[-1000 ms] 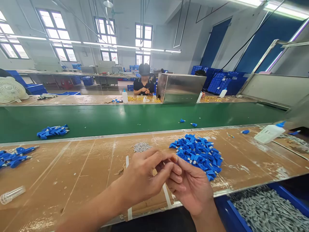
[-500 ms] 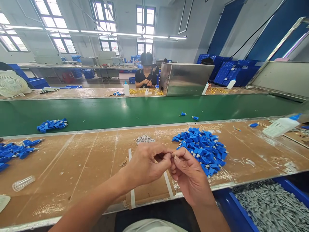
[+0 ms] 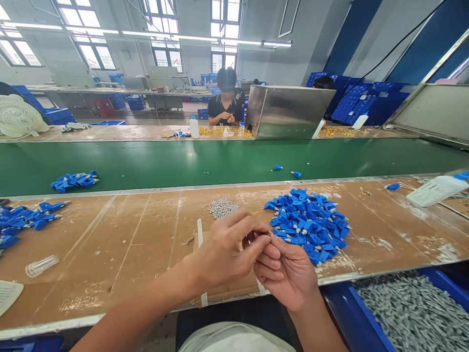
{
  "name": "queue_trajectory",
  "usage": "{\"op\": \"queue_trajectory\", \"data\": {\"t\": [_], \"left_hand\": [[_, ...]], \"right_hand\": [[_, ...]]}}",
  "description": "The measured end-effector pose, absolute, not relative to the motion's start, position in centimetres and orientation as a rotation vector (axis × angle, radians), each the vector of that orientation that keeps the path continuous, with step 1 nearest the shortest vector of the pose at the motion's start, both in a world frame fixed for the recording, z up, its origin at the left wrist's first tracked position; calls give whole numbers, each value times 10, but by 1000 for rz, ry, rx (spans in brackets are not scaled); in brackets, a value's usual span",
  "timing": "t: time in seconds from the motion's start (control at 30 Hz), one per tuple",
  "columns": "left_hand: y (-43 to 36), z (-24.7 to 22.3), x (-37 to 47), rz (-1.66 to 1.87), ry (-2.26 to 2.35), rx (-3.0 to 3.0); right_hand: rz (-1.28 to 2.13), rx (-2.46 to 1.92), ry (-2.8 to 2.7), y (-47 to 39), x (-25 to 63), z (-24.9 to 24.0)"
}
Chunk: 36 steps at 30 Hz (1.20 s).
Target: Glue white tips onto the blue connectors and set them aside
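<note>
My left hand and my right hand meet above the front edge of the bench, fingertips together. The left thumb and forefinger are pinched; whatever they hold is too small or hidden to name. My right fingers are curled, with the thumb against the forefinger, and their contents are hidden too. Just beyond the right hand lies a heap of blue plastic parts with whitish tips. Behind the left hand is a small pile of grey pellet-like pieces on the brown bench top.
A blue bin of grey pieces stands low at right. More blue parts and a clear tube lie at left. A white bottle lies at right. Beyond the green belt, a person works with both hands.
My right hand has turned so its palm shows more and its fingers curl inward. Both hands stay together. The camera view has tilted slightly downward.
</note>
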State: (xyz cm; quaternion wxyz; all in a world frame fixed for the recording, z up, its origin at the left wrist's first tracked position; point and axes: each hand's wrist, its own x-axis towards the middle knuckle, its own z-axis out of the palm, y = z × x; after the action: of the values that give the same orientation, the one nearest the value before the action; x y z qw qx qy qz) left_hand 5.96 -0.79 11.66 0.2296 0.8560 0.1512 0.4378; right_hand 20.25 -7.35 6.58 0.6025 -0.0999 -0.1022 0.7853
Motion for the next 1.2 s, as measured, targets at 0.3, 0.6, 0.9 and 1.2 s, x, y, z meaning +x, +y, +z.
{"op": "queue_trajectory", "data": {"t": [0.3,0.6,0.9,1.2], "left_hand": [[-5,98,59,1326,444,2622],[-5,88,60,1382,526,2542],[-6,81,62,1440,532,2520],[25,106,29,1282,579,2470]], "right_hand": [[1647,-380,-297,-75,197,64],[1564,-479,-260,-73,188,63],[1468,-609,-339,-78,181,60],[716,-1879,-1703,69,310,82]]}}
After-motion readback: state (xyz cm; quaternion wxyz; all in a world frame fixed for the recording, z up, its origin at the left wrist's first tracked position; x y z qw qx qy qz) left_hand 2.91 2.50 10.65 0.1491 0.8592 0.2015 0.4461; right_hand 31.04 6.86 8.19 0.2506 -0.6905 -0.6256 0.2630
